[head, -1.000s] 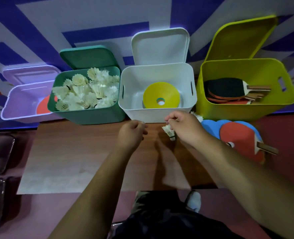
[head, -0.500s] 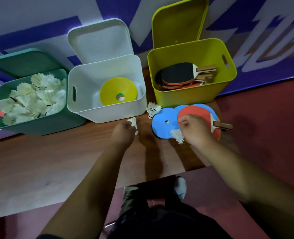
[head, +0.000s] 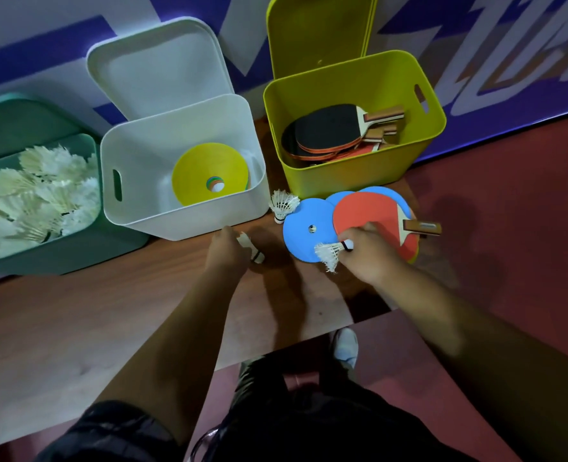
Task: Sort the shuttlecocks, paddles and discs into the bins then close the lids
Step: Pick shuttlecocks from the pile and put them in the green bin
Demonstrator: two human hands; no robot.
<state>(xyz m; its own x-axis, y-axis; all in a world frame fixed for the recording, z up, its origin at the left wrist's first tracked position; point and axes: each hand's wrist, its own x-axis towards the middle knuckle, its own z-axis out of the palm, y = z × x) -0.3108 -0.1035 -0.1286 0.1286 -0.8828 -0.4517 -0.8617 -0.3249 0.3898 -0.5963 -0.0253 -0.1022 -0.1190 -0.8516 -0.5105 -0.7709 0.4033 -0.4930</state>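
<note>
My right hand (head: 370, 253) holds a white shuttlecock (head: 330, 253) and lies over a red paddle (head: 369, 216) that sits on blue discs (head: 305, 228). My left hand (head: 227, 253) grips another shuttlecock (head: 251, 250) just in front of the white bin (head: 136, 171), which holds a yellow disc (head: 209, 173). A third shuttlecock (head: 282, 205) stands on the table between the white bin and the lime bin (head: 349, 176) of paddles (head: 329, 128). The green bin (head: 76, 255) at left is full of shuttlecocks (head: 36, 195).
All three bins have their lids (head: 156, 68) tipped open against the purple and white wall. The wooden table (head: 92, 318) ends at its right edge near the paddle. Beyond it is red floor (head: 509, 228). My shoe (head: 345, 348) shows below the table's front edge.
The view swung right, so the bins sit further left in frame. My right hand moved right with its shuttlecock onto the paddle and discs. My left hand now shows a shuttlecock in its grip.
</note>
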